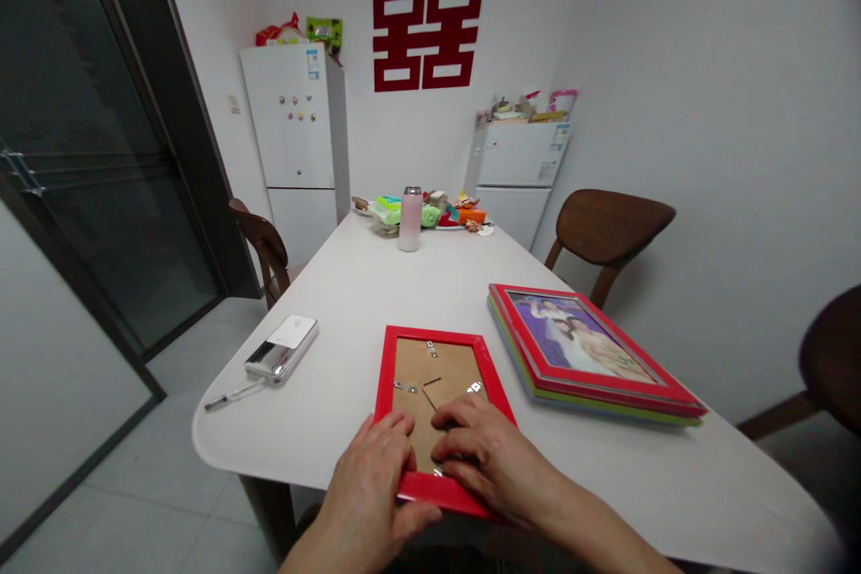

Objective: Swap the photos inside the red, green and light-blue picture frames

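A red picture frame (436,343) lies face down on the white table (377,287), its brown backing board and small metal clips up. My left hand (373,480) grips the frame's near left edge, thumb under the rim and fingers on the backing. My right hand (488,453) lies on the backing's near right part, fingers bent and pressing down close to a clip. A stack of coloured frames (585,354), the top one red with a photo showing, rests to the right.
A white power bank (282,347) with a cable lies at the table's left edge. A pink bottle (410,218) and snack packets sit at the far end. Wooden chairs (609,229) stand around. Two white fridges (296,130) line the far wall.
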Motion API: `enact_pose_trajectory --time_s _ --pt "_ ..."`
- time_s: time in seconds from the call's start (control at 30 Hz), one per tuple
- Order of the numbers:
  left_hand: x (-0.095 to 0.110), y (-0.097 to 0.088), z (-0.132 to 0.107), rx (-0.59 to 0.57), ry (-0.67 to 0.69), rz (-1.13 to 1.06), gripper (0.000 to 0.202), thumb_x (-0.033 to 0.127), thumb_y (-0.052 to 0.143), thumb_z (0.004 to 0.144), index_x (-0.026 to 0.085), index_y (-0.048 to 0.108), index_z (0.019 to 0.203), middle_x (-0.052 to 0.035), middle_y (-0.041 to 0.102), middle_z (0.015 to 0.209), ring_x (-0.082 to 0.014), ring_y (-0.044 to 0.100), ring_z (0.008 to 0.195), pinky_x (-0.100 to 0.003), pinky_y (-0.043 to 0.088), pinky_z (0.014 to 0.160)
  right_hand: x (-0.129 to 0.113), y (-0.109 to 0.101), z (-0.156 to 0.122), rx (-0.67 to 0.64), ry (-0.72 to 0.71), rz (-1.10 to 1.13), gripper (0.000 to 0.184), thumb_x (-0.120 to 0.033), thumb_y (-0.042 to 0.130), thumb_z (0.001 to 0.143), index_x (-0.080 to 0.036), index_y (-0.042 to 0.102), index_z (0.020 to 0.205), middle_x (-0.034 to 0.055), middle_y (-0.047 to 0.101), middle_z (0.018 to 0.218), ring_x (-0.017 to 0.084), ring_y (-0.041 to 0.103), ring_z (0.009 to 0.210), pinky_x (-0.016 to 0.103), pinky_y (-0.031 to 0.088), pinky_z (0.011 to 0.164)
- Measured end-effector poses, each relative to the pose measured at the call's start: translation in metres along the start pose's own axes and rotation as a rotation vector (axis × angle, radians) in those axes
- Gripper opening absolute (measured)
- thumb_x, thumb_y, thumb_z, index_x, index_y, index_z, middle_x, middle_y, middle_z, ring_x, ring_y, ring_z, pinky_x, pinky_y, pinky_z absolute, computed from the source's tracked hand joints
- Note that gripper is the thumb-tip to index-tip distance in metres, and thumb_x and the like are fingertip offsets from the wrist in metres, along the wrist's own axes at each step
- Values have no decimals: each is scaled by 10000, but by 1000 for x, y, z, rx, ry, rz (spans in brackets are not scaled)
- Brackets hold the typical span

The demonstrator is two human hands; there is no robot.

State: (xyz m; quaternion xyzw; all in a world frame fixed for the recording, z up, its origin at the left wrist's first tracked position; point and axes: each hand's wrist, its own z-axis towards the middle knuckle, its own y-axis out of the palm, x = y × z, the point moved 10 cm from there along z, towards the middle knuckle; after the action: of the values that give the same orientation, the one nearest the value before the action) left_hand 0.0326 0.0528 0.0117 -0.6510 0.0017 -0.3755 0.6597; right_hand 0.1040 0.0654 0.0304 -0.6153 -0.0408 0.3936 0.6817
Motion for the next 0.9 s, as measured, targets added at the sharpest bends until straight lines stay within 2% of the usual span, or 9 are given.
enact_pose_trajectory --time_s 0.17,0.33,0.53,0.73,0.9 --pt "0 1 0 0 13 29 295 287 668 602 154 553 839 -136 499 1173 -271 408 1117 -470 301 941 7 3 6 39 45 -12 170 -144 488 721 -214 643 723 35 597 789 160 503 783 298 398 729" --pt "2 6 1 -27 6 56 353 291 674 592 135 555 886 -152 470 1198 -289 397 1122 -487 298 940 14 -1 31 79 104 -40 209 -146 433 759 -177 622 844 48 594 828 148 513 805 251 388 730" --pt "7 10 0 -64 -15 87 412 270 671 592 117 540 952 -167 461 1201 -293 398 1121 -490 309 934 26 12 64 62 187 -224 199 -207 457 745 -170 613 627 44 569 684 142 512 667 232 369 608" --pt "4 10 2 -76 -29 75 378 246 701 557 120 558 883 -157 453 1211 -284 390 1129 -469 292 951 39 16 66 106 264 -268 203 -221 421 765 -165 604 697 55 574 750 138 515 687 225 352 609" --pt "3 11 3 -103 -41 52 388 278 704 563 124 557 887 -160 448 1214 -285 383 1133 -463 284 956 72 -1 64 147 359 -317 239 -252 400 778 -137 606 747 83 574 781 160 511 730 245 344 660"
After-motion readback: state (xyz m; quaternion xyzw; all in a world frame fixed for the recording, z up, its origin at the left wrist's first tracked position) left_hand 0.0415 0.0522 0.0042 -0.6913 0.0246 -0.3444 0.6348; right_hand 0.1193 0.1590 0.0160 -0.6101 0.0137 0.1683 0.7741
